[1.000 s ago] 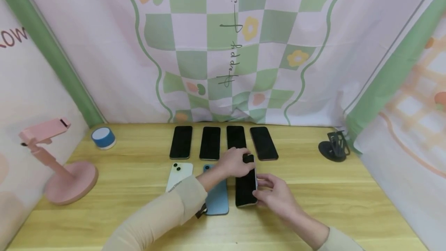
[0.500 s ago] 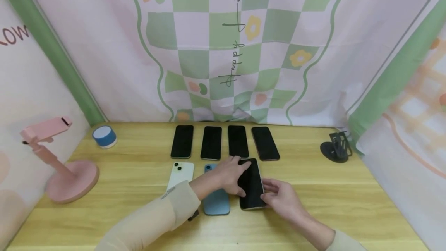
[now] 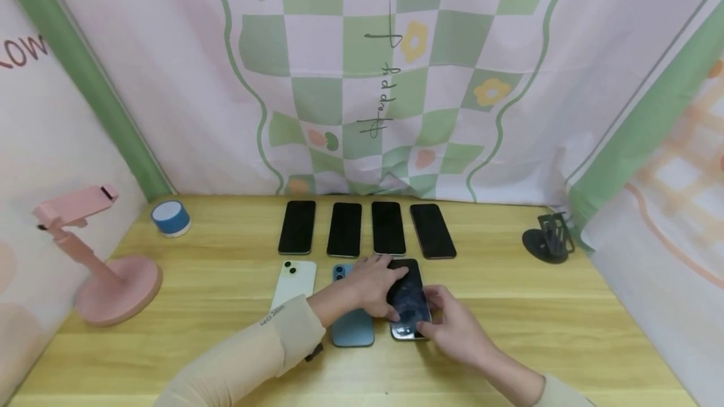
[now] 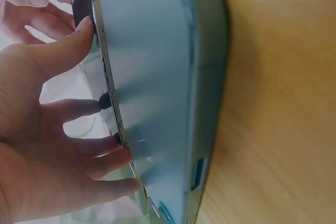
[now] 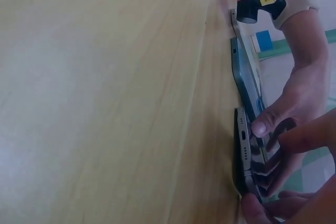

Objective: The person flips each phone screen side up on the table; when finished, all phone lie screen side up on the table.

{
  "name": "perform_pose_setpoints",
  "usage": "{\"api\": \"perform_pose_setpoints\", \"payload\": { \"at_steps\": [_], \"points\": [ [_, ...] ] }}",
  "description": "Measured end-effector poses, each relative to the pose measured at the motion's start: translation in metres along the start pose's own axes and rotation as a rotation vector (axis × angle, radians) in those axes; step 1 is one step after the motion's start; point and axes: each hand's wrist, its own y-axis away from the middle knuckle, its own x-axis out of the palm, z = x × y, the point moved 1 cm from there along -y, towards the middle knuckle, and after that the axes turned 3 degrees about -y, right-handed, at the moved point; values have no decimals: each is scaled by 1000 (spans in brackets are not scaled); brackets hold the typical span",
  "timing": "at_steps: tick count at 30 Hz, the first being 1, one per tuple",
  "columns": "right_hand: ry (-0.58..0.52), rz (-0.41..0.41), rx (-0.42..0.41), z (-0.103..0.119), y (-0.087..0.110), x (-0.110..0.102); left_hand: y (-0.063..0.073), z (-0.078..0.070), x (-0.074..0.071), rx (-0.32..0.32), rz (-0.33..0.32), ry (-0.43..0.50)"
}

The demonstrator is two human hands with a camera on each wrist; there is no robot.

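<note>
In the head view both hands are on a smartphone (image 3: 408, 294), screen up, in the near row. My left hand (image 3: 370, 286) lies across its left side with fingers spread and fairly straight. The left wrist view shows the thumb and fingertips touching that edge and the screen. My right hand (image 3: 455, 325) pinches the right edge, its thumb over the screen side and its fingers at the side. Just left lies a blue smartphone (image 3: 352, 331), back up, partly under the left forearm. A pale smartphone (image 3: 295, 281), also back up, is partly covered by the sleeve.
Along the back are several smartphones (image 3: 297, 227), screens up. A pink phone stand (image 3: 121, 291) and a blue-and-white round object (image 3: 171, 218) stand on the left. At the right is a black stand (image 3: 547, 240). A curtain (image 3: 317, 105) hangs behind the wooden table (image 3: 537, 325).
The held smartphone has shifted slightly right and turned to lie flatter. My left hand has moved from its top end to its left side. Reflections now show on its screen.
</note>
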Motion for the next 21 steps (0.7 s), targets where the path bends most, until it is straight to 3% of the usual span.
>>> {"api": "perform_pose_setpoints", "payload": {
  "at_steps": [9, 16, 21],
  "points": [
    [151, 1, -17, 6, -4, 1, 2, 1, -3, 9, 7, 2],
    [277, 4, -260, 29, -3, 13, 6, 14, -1, 12, -16, 83],
    [324, 54, -389, 36, -1, 28, 23, 31, 1, 10, -78, 98]
  ]
}}
